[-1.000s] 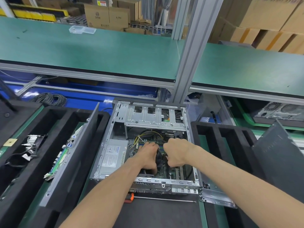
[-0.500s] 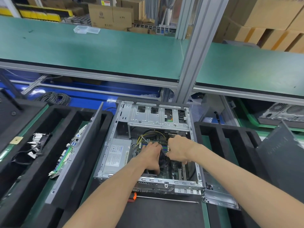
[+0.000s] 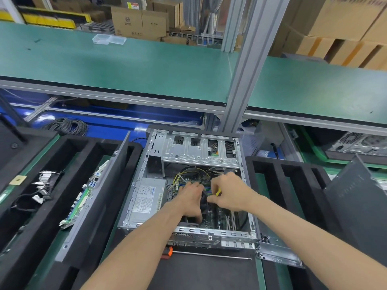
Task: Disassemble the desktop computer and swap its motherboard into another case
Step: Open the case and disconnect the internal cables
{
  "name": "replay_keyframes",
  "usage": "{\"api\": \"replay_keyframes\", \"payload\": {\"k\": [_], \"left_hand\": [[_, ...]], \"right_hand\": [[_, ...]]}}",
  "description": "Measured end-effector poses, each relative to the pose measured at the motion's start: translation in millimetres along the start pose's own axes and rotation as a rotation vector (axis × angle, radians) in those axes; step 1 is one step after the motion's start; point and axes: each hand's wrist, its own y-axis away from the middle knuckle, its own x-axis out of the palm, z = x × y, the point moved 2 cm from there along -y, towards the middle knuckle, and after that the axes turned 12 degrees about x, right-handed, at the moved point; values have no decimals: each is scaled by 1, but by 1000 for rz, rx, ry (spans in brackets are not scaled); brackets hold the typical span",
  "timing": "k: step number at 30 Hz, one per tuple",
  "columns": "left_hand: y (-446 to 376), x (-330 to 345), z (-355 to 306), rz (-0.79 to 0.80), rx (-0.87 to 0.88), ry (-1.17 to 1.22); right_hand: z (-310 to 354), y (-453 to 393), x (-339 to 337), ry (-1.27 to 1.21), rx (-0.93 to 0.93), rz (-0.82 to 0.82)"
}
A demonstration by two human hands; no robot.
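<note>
Open desktop case (image 3: 188, 185) lying on the surface, side panel off, motherboard (image 3: 217, 216) still seated inside beside the power supply (image 3: 146, 197). We rest our left hand (image 3: 191, 200) on the black cooler fan, fingers curled around it; our right hand (image 3: 229, 194) pinches something yellow, apparently a cable or connector. We judge the step to be unplugging board connections. Next we need a straight, steady pull on the connector, then the screwdriver (image 3: 209, 255) lying just in front of the case.
</note>
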Motion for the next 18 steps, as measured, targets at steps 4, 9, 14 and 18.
{"api": "replay_keyframes", "payload": {"k": [4, 9, 14, 18], "left_hand": [[-1, 1, 1, -9, -16, 4], [-1, 1, -1, 9, -9, 3], [0, 1, -1, -1, 5, 67], [2, 0, -2, 10, -2, 54]], "right_hand": [[-5, -2, 3, 99, 94, 3], [13, 2, 3, 296, -78, 40], [28, 3, -1, 353, -268, 74], [25, -1, -1, 166, -256, 69]]}}
